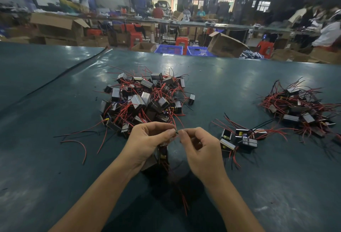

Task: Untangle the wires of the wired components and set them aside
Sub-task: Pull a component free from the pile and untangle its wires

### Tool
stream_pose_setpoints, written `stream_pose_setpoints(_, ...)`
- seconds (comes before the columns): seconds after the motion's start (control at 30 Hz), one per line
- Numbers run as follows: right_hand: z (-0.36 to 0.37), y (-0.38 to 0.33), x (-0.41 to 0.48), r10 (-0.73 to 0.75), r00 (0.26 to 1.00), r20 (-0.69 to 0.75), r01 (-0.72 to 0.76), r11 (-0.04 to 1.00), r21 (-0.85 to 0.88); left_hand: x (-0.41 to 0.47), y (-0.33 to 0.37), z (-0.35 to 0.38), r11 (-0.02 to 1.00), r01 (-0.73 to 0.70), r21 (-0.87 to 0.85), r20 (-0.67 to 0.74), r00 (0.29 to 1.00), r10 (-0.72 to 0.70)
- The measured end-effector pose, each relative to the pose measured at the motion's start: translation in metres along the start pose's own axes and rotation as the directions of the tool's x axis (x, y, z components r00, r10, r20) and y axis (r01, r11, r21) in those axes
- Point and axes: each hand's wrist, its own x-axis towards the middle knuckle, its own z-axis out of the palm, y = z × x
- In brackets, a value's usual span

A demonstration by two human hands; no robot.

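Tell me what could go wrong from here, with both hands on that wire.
1. The left hand and right hand pinch one thin wire, with a component below the left hand. A hard tug might strain a lead at its joint.
2. Red leads of the big pile reach the fingers and may snag, dragging parts along.
3. The set-aside group has loose leads spread out, so a new piece could re-tangle there.

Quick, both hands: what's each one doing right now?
Left hand: closed, pinching a wire, a component hanging beneath it.
Right hand: closed, pinching the same wire, it seems.
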Motion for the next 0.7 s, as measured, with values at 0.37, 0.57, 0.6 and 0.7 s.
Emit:
stream_pose_setpoints(0.37, -0.009, -0.023, 0.01, 0.708, 0.543, 0.451, -0.833, 0.385, 0.398, -0.002, -0.008, -0.004, 0.563, -0.608, 0.561, 0.247, 0.771, 0.587)
stream_pose_setpoints(0.57, -0.01, -0.02, 0.005, 0.547, 0.761, 0.349, -0.649, 0.644, 0.404, -0.001, -0.003, -0.005, 0.77, -0.458, 0.444, 0.118, 0.882, 0.457)
stream_pose_setpoints(0.6, -0.009, -0.017, 0.004, 0.391, 0.889, 0.238, -0.45, 0.84, 0.301, -0.001, -0.001, -0.004, 0.841, -0.386, 0.378, 0.09, 0.92, 0.382)
stream_pose_setpoints(0.7, -0.011, -0.004, 0.003, -0.114, 0.982, 0.151, 0.116, 0.993, -0.004, 0.001, 0.003, -0.006, 0.96, -0.21, 0.187, 0.049, 0.978, 0.204)
